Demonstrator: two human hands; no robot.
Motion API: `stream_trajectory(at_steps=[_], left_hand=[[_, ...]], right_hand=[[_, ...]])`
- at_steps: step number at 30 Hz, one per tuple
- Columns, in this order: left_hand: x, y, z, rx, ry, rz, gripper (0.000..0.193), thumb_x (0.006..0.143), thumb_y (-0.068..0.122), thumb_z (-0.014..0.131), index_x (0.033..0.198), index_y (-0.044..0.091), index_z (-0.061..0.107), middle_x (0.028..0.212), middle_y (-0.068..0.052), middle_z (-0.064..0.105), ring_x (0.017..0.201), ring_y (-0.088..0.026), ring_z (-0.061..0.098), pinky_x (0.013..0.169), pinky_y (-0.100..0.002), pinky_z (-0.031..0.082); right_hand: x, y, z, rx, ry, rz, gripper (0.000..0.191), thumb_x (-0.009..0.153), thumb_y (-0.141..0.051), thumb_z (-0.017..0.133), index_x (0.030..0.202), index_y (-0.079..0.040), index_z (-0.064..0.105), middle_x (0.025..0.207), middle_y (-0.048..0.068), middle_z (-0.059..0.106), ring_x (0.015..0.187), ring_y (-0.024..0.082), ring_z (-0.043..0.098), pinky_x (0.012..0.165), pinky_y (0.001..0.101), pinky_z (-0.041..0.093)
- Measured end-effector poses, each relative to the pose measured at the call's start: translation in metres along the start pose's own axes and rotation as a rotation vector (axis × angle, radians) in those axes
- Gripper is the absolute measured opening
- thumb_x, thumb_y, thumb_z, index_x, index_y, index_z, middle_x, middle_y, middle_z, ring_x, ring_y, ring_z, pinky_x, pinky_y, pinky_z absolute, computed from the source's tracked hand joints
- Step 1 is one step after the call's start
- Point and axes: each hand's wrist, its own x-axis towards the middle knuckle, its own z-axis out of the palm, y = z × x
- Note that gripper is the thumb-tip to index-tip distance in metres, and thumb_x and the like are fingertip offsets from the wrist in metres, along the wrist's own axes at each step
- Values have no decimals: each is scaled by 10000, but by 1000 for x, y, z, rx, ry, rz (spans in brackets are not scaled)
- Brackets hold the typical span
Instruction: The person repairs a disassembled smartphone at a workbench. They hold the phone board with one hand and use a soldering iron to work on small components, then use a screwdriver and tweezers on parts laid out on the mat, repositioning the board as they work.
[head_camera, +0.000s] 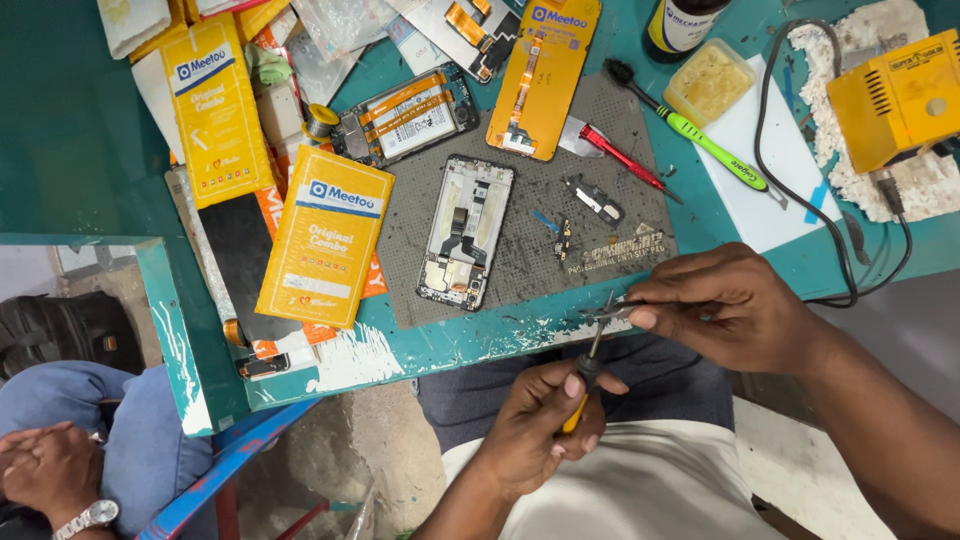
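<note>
Left hand (540, 425) at 6 o'clock of frame, below table edge: fingers curled shut around yellow-handled screwdriver (583, 385), shaft pointing up toward 12. Right hand (725, 305) at 3 o'clock of the left one, over table edge: thumb and forefinger pinching small metal part (612, 312), remaining fingers folded in. Screwdriver tip meeting that part from below; exact contact too small to tell.

Grey work mat (520, 270) at 12 o'clock of both hands, on teal table (70, 130). On mat: opened phone frame (466, 232), upright, roughly centre; small loose bracket (595, 198) at 3 o'clock of frame; red-handled tool (620, 157) beyond it at 1 o'clock. Second phone body with battery (405, 113) at 11 o'clock of mat, off its corner. Yellow-orange boxes (325, 235) at 9 o'clock of mat. Green-handled brush (700, 140) at 1 o'clock, lying on white sheet edge. Yellow station box (895, 95) at 2 o'clock, cable trailing down.

Another person's hands (50, 470) with wristwatch at 8 o'clock, well apart.
</note>
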Motion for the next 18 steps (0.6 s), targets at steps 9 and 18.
stream_trajectory(at_steps=[9,18], left_hand=[[2,3,2,-22,-9,-1,462,1122,394,505,1225,-31,655,683,-37,561,547,-91,396,527,-232,303],[1,-2,2,-31,46,15,405,1111,317,562,1275,-45,641,751,-84,616,510,-48,342,496,-239,259]], right_hand=[[3,-3,2,11,10,-15,177,862,-52,774,1019,29,762,783,94,746,607,127,642,501,294,465],[1,-7,2,12,14,54,190,837,-48,787,1008,34,781,720,92,734,536,131,590,455,298,417]])
